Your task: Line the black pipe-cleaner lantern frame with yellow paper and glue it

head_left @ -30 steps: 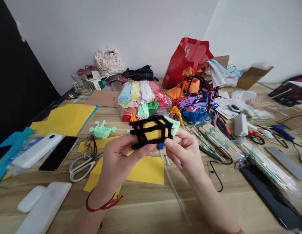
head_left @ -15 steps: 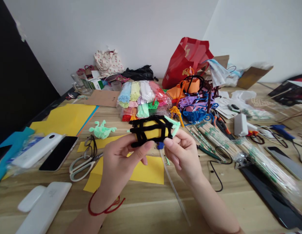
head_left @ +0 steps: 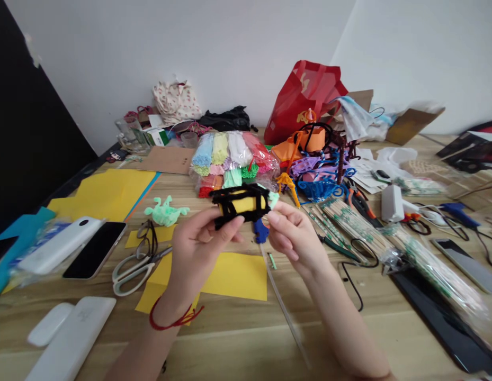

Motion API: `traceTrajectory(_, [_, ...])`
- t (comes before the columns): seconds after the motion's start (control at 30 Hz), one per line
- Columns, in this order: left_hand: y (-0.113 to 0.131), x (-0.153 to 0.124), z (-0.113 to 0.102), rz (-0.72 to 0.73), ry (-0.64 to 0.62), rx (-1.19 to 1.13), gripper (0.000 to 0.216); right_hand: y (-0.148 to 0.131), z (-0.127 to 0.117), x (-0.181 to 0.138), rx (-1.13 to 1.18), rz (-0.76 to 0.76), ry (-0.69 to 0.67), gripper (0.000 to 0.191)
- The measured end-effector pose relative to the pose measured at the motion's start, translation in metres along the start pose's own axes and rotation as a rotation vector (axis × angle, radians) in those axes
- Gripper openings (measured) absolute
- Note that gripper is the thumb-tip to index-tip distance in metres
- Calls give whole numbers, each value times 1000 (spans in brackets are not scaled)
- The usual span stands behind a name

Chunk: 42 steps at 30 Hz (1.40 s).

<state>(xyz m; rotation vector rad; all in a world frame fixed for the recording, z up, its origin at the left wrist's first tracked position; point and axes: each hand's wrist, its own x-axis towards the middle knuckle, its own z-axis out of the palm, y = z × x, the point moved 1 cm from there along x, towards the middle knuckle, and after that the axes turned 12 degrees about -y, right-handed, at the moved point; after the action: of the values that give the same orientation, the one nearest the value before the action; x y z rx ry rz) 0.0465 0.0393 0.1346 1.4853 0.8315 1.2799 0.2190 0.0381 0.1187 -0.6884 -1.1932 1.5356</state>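
A small frame of black pipe cleaners (head_left: 251, 215) with yellow paper (head_left: 246, 205) inside is held up over the table. My left hand (head_left: 206, 233) grips its left end between thumb and fingers. A mint-green pipe cleaner (head_left: 274, 199) sticks out at the right end, and my right hand (head_left: 295, 235) pinches it there; the fingertips partly hide it. Below the frame lies a blue piece (head_left: 261, 232) with a clear glue stick (head_left: 285, 307) running from it. A yellow paper sheet (head_left: 238, 278) lies under my hands, beside a short green scrap (head_left: 272, 260).
To the left are scissors (head_left: 130, 272), glasses (head_left: 147, 238), a phone (head_left: 95, 250) and a mint-green figure (head_left: 166, 211). Bagged pipe cleaners (head_left: 233, 159) and a colourful heap of crafts (head_left: 317, 164) stand behind. Wooden sticks in bags (head_left: 360, 227) and pliers (head_left: 360, 201) lie right.
The black and yellow frame has shifted slightly left and turned in my hands. My right hand has moved a little left and up, and less of the mint-green pipe cleaner shows.
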Motion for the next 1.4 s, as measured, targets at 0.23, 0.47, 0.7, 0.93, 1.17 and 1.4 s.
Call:
traceTrajectory(0.23, [-16, 14, -25, 0, 153, 17, 23, 35, -77, 26, -1157, 387, -184, 27])
traceTrajectory(0.47, [-6, 11, -22, 42, 155, 34, 19, 97, -103, 41, -1333, 539, -131, 35])
traceTrajectory(0.7, [3, 6, -24, 99, 190, 128, 19, 60, -120, 39, -986, 202, -227, 45])
traceTrajectory(0.93, [3, -1, -22, 165, 181, 173, 16, 6, -117, 19, -411, -126, -57, 49])
traceTrajectory(1.17, [8, -7, -17, 174, 119, 285, 12, -31, -74, 3, -176, -254, 93, 42])
traceTrajectory(1.4, [18, -11, -13, 310, 82, 488, 14, -48, -40, -32, -373, -415, 76, 34])
